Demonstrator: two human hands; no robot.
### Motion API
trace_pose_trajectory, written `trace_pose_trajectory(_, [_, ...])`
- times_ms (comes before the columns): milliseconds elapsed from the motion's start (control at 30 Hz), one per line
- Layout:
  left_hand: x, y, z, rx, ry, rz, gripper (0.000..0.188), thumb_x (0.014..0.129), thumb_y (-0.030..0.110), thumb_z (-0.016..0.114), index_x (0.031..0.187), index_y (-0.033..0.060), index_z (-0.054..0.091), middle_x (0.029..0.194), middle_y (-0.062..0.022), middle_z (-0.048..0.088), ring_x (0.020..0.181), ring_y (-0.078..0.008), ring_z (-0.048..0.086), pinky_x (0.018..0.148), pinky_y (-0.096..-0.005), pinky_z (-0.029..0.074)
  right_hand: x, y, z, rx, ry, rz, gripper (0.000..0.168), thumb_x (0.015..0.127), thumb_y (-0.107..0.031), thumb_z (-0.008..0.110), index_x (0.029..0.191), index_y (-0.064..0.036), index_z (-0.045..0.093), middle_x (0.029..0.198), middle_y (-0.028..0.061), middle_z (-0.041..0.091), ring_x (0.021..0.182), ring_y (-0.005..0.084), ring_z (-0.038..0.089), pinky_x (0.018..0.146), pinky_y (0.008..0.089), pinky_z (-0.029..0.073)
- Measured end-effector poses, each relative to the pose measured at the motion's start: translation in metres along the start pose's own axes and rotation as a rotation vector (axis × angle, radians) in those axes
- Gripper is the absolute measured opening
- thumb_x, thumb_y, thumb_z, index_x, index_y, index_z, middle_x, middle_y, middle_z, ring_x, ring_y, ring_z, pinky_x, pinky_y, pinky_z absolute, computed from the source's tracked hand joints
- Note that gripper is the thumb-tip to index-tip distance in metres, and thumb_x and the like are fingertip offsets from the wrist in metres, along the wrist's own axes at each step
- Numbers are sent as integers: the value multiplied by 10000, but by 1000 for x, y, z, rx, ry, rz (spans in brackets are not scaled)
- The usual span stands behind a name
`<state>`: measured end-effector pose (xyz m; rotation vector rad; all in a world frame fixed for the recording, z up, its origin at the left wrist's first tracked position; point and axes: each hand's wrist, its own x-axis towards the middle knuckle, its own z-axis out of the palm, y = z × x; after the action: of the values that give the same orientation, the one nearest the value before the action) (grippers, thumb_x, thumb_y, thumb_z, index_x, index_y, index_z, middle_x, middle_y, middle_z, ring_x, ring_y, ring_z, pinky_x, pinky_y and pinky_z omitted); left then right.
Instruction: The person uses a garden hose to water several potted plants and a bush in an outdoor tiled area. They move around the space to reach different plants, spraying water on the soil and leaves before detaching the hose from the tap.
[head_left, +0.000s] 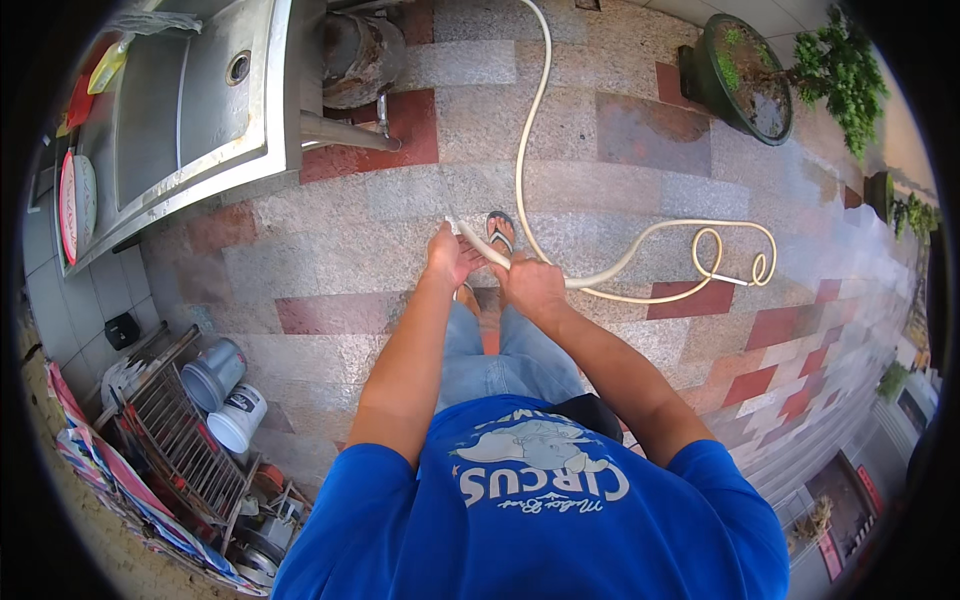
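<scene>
My right hand grips a cream-coloured garden hose a little behind its end. Beside the hose's mouth is my left hand, palm turned up and fingers apart, below or next to the hose end; whether it touches the hose I cannot tell. Faint streaks near the mouth look like water. From my right hand the hose runs off to the right over the stone-paved floor, makes loops with a white straight piece among them, then comes back and runs up past my sandalled foot.
A stainless steel sink stands at upper left, a rusty metal drum beside it. Plastic buckets and a metal rack lie at lower left. A potted plant stands at upper right. The hose loops cross the floor.
</scene>
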<state>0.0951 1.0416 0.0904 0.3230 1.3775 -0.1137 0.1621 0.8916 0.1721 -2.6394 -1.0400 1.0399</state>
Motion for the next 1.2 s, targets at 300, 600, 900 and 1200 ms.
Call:
trace_pose_trajectory(300, [-17, -12, -81, -163, -34, -14, 449, 997, 404, 260, 848, 28, 453, 625, -53, 398, 523, -189, 377, 522, -372, 376, -64, -68, 50, -25, 13, -160, 363, 910, -396, 541, 848, -39, 574, 690, 134, 655, 673, 291, 678, 595, 396, 532])
trace_pose_trajectory(600, [-60, -8, -221, 118, 116, 293, 408, 1006, 381, 273, 738, 96, 387, 554, -31, 337, 423, -164, 321, 408, -387, 352, -136, -109, 136, -110, 94, -525, 313, 878, -229, 522, 1052, 26, 574, 926, 216, 620, 937, 351, 595, 846, 454, 447])
trace_pose_trajectory(900, [-28, -24, -337, 425, 421, 300, 422, 963, 349, 296, 772, 30, 498, 563, -118, 472, 402, -235, 442, 370, -428, 404, -228, 9, 130, -231, -108, -214, 279, 874, -222, 487, 935, 32, 584, 959, 254, 622, 943, 392, 576, 871, 444, 449])
trace_pose_trajectory(1200, [-20, -52, -333, 768, 567, 388, 283, 918, 159, 365, 929, -40, 567, 671, -212, 584, 473, -302, 588, 361, -429, 463, -294, 85, 141, -111, -72, 103, 282, 863, -244, 544, 873, 35, 585, 826, 279, 629, 834, 432, 608, 756, 497, 497])
